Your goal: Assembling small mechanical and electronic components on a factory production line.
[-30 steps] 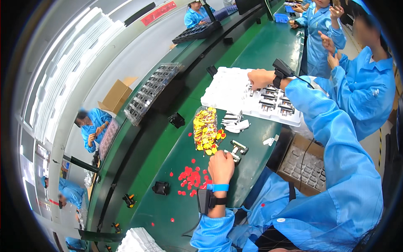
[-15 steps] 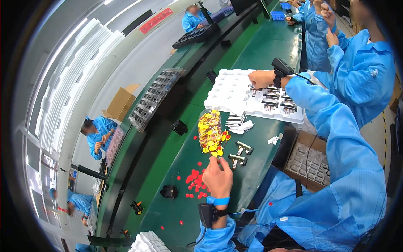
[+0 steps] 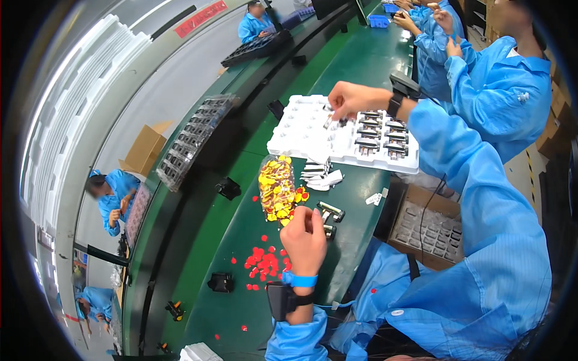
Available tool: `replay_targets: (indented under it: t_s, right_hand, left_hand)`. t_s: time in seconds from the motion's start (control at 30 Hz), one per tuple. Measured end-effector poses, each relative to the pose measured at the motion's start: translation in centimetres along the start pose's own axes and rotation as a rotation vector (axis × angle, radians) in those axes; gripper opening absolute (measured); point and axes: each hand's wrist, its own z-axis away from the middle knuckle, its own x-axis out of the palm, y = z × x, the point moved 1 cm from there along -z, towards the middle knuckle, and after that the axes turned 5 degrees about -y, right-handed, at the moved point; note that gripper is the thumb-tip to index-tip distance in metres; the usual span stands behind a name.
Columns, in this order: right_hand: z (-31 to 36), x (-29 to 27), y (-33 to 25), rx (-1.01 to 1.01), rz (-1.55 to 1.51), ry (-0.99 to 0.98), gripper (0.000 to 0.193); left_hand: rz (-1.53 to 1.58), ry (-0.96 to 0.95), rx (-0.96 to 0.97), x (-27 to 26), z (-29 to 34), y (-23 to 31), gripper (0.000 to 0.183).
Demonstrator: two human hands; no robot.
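My right hand is over the white moulded tray, its fingers pinched on a small black-and-silver part. Several similar black-and-silver parts sit in the tray's right-hand pockets. My left hand is closed, thumb and forefinger together, above the green bench; whatever it may hold is too small to make out. Just beyond its fingers lie two more of the parts, one partly hidden by the hand. A clear bag of yellow-and-red pieces lies beyond and to the left, and loose red discs are scattered left of the hand.
White strips lie between bag and tray. Black parts stand on the green bench. A carton of parts is below its right edge. Co-workers in blue are at the far right and across the line.
The whole view has shifted left. My left hand has moved rightward and away from the red discs, toward the loose parts. My right hand has lifted slightly over the tray.
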Motion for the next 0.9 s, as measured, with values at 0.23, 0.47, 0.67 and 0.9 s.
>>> replay_targets:
  t_s: [0.23, 0.47, 0.67, 0.9]
  right_hand:
    - [9.8, 14.7, -7.0, -0.263, -0.512, -0.294, 0.027]
    - [11.3, 16.4, -6.6, -0.17, -0.55, -0.191, 0.022]
    - [12.0, 15.0, -6.5, -0.228, -0.379, -0.235, 0.021]
    - [11.8, 15.2, -8.1, -0.387, -0.041, -0.135, 0.018]
  left_hand:
    - [0.699, -0.391, -0.278, 1.8, 0.3, 0.0, 0.019]
    - [0.596, -0.35, -0.339, 1.2, 0.7, 1.3, 0.03]
    - [0.731, -0.422, -0.356, 1.7, 0.8, 1.4, 0.021]
    - [0.615, -0.425, -0.294, 1.4, 1.1, 0.9, 0.013]
